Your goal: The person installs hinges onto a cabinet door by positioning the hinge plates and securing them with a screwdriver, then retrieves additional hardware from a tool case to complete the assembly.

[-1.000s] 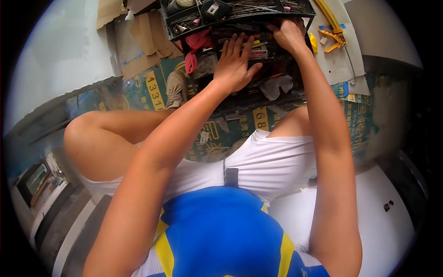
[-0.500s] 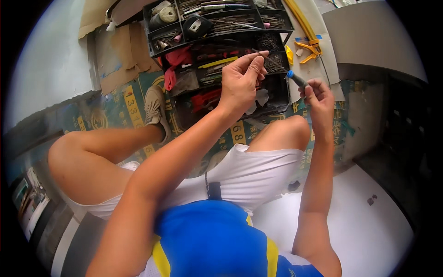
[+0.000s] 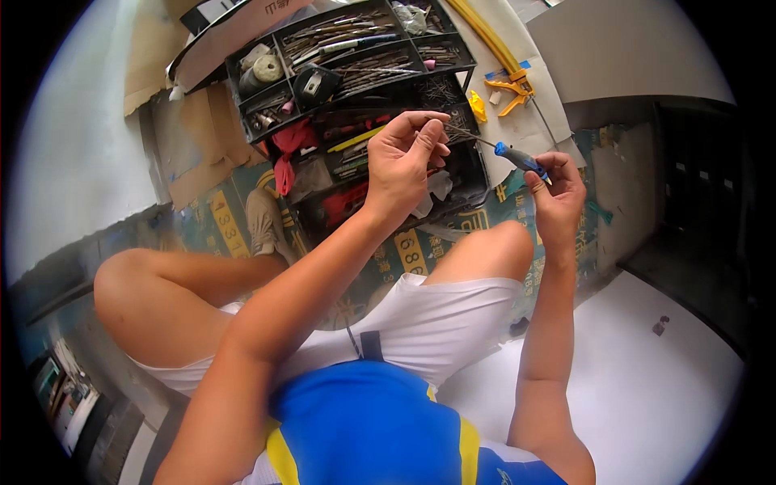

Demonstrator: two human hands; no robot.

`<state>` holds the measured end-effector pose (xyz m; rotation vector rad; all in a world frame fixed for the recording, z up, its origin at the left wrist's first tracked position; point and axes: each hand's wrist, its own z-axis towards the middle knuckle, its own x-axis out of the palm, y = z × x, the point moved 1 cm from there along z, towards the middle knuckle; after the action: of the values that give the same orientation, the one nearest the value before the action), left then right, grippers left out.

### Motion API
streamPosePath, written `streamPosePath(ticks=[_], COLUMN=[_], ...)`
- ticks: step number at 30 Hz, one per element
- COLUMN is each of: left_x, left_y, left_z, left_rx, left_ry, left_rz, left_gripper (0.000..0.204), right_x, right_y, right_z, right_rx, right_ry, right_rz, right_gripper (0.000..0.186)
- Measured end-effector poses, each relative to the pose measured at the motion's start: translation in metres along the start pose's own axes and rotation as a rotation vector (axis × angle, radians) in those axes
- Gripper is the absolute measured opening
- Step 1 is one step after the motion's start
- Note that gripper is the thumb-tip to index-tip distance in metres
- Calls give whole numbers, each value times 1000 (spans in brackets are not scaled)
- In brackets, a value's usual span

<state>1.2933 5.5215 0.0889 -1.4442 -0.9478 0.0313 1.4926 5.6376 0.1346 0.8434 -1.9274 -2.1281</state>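
Note:
A screwdriver (image 3: 524, 162) with a blue and grey handle and a thin metal shaft is held between my two hands, above the right side of an opened black toolbox (image 3: 467, 174). My right hand (image 3: 559, 198) is closed around the handle with the fingers and thumb. At the other end, the thumb and fingers of my left hand (image 3: 400, 166) pinch together at the shaft's tip, which they hide. Under my left hand, the toolbox's lower section holds a yellow strip-like tool (image 3: 356, 139), red-handled tools and a white plastic bag (image 3: 439, 186).
The toolbox's upper tray holds drill bits (image 3: 372, 73), a black tape measure (image 3: 315, 84) and a roll of cord (image 3: 265, 69). A yellow caulking gun (image 3: 511, 90) lies to its right. Cardboard (image 3: 218, 133) leans at the left. My bent knees flank the near side.
The view has shifted, so the toolbox sits lower and further left. The screwdriver's handle has turned in my right hand, whose fingers sit differently on it. My left hand still pinches the tip.

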Motion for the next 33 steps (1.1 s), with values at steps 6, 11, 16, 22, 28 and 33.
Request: streamPosePath(ticks=[6, 11, 16, 22, 28, 33], left_x=[7, 9, 2, -131, -215, -200], left_y=[-9, -53, -179, -415, -574, -526], left_z=[28, 19, -13, -121, -434, -618], left_rx=[-190, -533, -837, -404, -483, -717], left_ry=[10, 154, 242, -354, -1203, -1379], left_rz=[-66, 245, 315, 563, 605, 454], left_gripper=[23, 22, 20, 23, 19, 15], right_x=[-3, 0, 8, -16, -56, -97], right_y=[43, 110, 204, 301, 299, 328], right_z=[-3, -33, -63, -100, -152, -186], right_rx=[55, 409, 422, 315, 831, 839], right_ry=[-79, 377, 433, 582, 706, 681], right_rz=[-138, -346, -342, -362, -301, -594], right_gripper=[34, 24, 24, 26, 29, 41])
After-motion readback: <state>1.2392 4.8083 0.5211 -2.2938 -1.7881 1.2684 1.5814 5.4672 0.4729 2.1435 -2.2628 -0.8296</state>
